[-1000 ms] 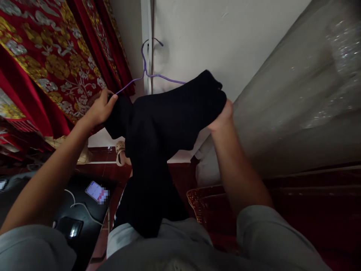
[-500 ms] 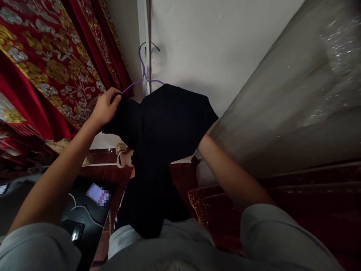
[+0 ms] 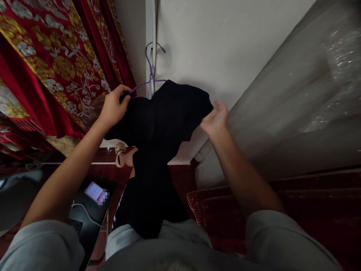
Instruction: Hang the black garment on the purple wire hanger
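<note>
Head view, pretty dim room: at lower left, a black table [image 3: 92, 237] is topped with a lit phone [image 3: 94, 191] and a pale cable [image 3: 88, 213], and dark red furniture [image 3: 239, 210] is seen lower right. Past those, a beige clog [image 3: 120, 153] full of round holes is spotted by the red floor [image 3: 183, 180]. Soft black cloth [image 3: 180, 116] is held up mid-air, spread sideways between the hands, long axis roughly left to right, bottom drooping. One end is gripped by the left hand [image 3: 115, 107] along with a thin purple hanger [image 3: 150, 71], hook end up. The other end is met by the right hand [image 3: 216, 118], fingers half curled; whether it's pinched can't be told. Further back, a red curtain [image 3: 64, 67] is covered in gold and silver flowers, a wrinkly plastic-looking sheet [image 3: 267, 113] is draped at right, and a smooth pale wall [image 3: 211, 45] is seen behind.
</note>
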A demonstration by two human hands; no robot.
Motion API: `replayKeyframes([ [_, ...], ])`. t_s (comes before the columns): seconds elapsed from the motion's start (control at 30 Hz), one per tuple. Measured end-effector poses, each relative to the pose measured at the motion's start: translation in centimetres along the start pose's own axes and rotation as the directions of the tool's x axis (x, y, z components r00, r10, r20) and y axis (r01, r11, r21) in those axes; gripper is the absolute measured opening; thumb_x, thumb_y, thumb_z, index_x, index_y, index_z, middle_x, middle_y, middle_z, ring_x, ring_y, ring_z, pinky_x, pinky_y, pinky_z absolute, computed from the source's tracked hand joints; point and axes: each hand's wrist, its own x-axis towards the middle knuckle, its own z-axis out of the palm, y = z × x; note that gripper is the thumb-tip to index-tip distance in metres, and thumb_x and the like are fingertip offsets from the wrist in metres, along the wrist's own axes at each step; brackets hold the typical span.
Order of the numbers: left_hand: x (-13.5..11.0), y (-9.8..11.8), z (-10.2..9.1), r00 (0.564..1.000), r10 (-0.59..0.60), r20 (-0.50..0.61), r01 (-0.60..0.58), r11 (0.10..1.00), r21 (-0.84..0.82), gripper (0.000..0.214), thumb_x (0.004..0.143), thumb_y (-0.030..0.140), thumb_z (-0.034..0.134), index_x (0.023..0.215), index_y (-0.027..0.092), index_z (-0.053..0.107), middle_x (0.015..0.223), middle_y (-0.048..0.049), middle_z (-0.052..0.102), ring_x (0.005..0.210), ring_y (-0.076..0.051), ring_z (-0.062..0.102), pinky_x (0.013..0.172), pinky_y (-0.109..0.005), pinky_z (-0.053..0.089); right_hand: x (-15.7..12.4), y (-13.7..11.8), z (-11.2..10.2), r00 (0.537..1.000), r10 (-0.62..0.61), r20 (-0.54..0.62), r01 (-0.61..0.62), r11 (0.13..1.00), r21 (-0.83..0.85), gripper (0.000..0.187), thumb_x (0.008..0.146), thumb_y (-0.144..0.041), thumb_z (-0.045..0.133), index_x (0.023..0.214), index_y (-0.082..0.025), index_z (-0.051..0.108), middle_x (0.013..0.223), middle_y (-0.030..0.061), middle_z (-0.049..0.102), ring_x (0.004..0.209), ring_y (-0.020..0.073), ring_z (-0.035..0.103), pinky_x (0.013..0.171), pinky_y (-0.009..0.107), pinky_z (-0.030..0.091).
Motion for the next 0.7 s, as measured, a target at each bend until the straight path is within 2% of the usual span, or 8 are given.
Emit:
replayKeyframes([
  [0.1,0.8,-1.2,0.0,0.999,-0.029,-0.033,0.027,0.999,-0.040,0.014,0.095,0.031,0.069,0.106,0.021,0.068,0.111,-0.0082,0.072,0.115,-0.028,0.065,0.113,-0.046,0.045,2.4,-1.3,-1.1,0.997,0.042,-0.071,-0.027,0.979,0.201,0.059,0.097,-0.065,0.033,0.098,-0.018,0.069,0.115,0.0188,0.074,0.098,0.0214,0.071,0.096,0.043,0.050],
  [0.2,2.9,-2.9,0.4,0.992,-0.076,-0.097,0.062,0.989,-0.134,0.019,0.093,0.035,0.074,0.100,0.020,0.067,0.105,-0.0075,0.071,0.111,-0.026,0.065,0.108,-0.042,0.046,2.3,-5.3,0.1,0.993,-0.116,-0.008,0.116,0.980,0.162,0.059,0.099,-0.055,0.031,0.126,-0.016,0.066,0.141,0.0157,0.065,0.121,0.0230,0.067,0.103,0.045,0.048],
  [0.3,4.8,-3.8,0.6,0.983,-0.137,-0.125,0.100,0.959,-0.263,0.021,0.089,0.034,0.080,0.090,0.018,0.066,0.091,-0.0048,0.070,0.102,-0.022,0.065,0.097,-0.035,0.048,-0.4,-9.6,1.8,0.958,-0.206,0.197,0.188,0.976,0.107,0.078,0.102,-0.065,0.010,0.129,-0.022,0.068,0.133,0.0081,0.070,0.128,0.0232,0.065,0.103,0.046,0.049],
  [0.4,4.5,-3.0,0.1,0.984,-0.167,-0.064,0.133,0.920,-0.369,0.024,0.093,0.039,0.077,0.088,0.018,0.067,0.080,-0.0026,0.067,0.091,-0.018,0.064,0.085,-0.032,0.047,-3.4,-11.3,2.7,0.827,-0.144,0.543,0.044,0.980,0.192,0.102,0.095,-0.081,-0.004,0.103,-0.020,0.078,0.104,0.0093,0.078,0.115,0.0269,0.071,0.097,0.049,0.054],
  [0.47,3.2,-1.4,-0.2,0.991,-0.134,-0.020,0.115,0.905,-0.410,0.031,0.095,0.049,0.073,0.090,0.019,0.070,0.080,-0.0035,0.068,0.086,-0.018,0.064,0.082,-0.033,0.047,-4.7,-10.6,3.4,0.754,-0.141,0.641,0.052,0.986,0.156,0.087,0.094,-0.086,0.022,0.102,-0.019,0.078,0.101,0.0112,0.078,0.110,0.0291,0.072,0.099,0.051,0.055],
  [0.53,1.5,0.6,-0.1,0.998,-0.056,0.006,0.053,0.901,-0.431,0.040,0.094,0.059,0.071,0.094,0.019,0.072,0.088,-0.0059,0.070,0.090,-0.019,0.066,0.086,-0.035,0.049,-5.4,-8.8,4.6,0.784,-0.172,0.597,0.228,0.974,-0.019,0.066,0.087,-0.072,0.062,0.126,-0.019,0.071,0.124,0.0138,0.073,0.124,0.0322,0.066,0.110,0.054,0.050],
  [0.6,0.0,2.9,0.4,0.998,0.019,0.059,0.009,0.895,-0.446,0.044,0.096,0.062,0.066,0.100,0.018,0.073,0.099,-0.0083,0.072,0.099,-0.022,0.067,0.095,-0.038,0.050,-6.0,-6.5,6.6,0.816,-0.216,0.536,0.402,0.878,-0.258,0.090,0.077,-0.052,0.082,0.153,-0.019,0.048,0.156,0.0176,0.051,0.147,0.0367,0.046,0.123,0.058,0.037],
  [0.7,-1.8,6.6,1.5,0.963,0.135,0.235,0.002,0.864,-0.504,0.049,0.104,0.061,0.051,0.110,0.018,0.074,0.114,-0.0104,0.073,0.114,-0.024,0.066,0.108,-0.041,0.048,-7.2,-3.3,9.6,0.812,-0.308,0.496,0.538,0.725,-0.429,0.109,0.078,-0.039,0.082,0.164,-0.016,0.020,0.172,0.0203,0.019,0.162,0.0397,0.013,0.131,0.064,0.012],
])
